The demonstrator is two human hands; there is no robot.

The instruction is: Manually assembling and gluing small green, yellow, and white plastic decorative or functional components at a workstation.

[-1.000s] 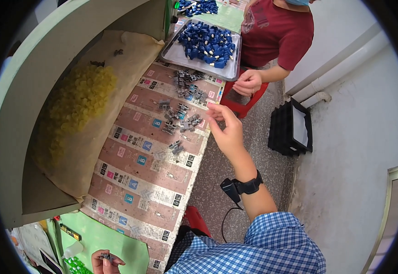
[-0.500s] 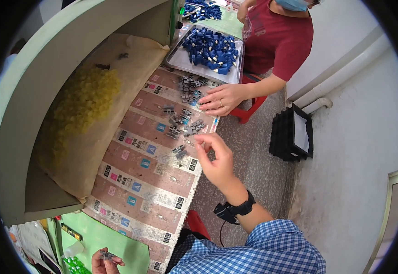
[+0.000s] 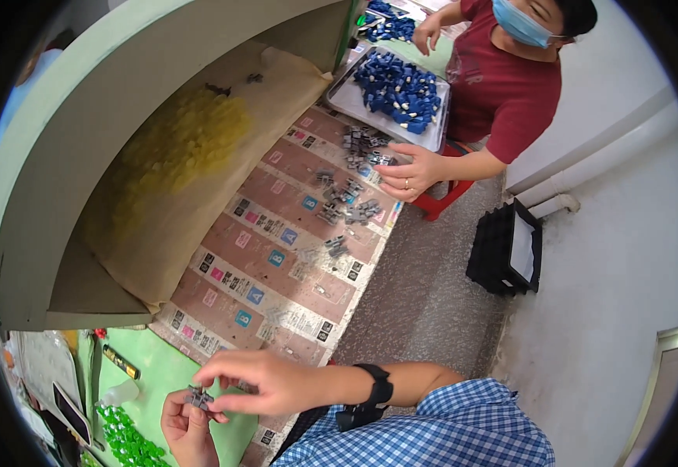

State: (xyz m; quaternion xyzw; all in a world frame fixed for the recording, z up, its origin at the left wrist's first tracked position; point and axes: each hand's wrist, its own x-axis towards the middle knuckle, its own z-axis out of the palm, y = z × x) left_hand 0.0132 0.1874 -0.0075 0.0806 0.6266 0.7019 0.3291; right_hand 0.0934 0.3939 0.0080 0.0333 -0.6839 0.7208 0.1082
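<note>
the left hand (image 3: 186, 426) pinches small grey parts (image 3: 198, 398) at its fingertips, seemingly leaving them exposed. the right hand (image 3: 265, 381) curves close; its grip cannot be told.

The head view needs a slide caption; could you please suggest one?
Left hand holds grey parts, right hand at them, over a green mat.

A small, blocky grey piece (image 3: 198, 398) with a jagged outline sits in the left hand's (image 3: 185, 428) fingertips, just above its thumb, and right at the right hand's (image 3: 276, 383) fingertips; its finer shape is too small to tell.
</note>
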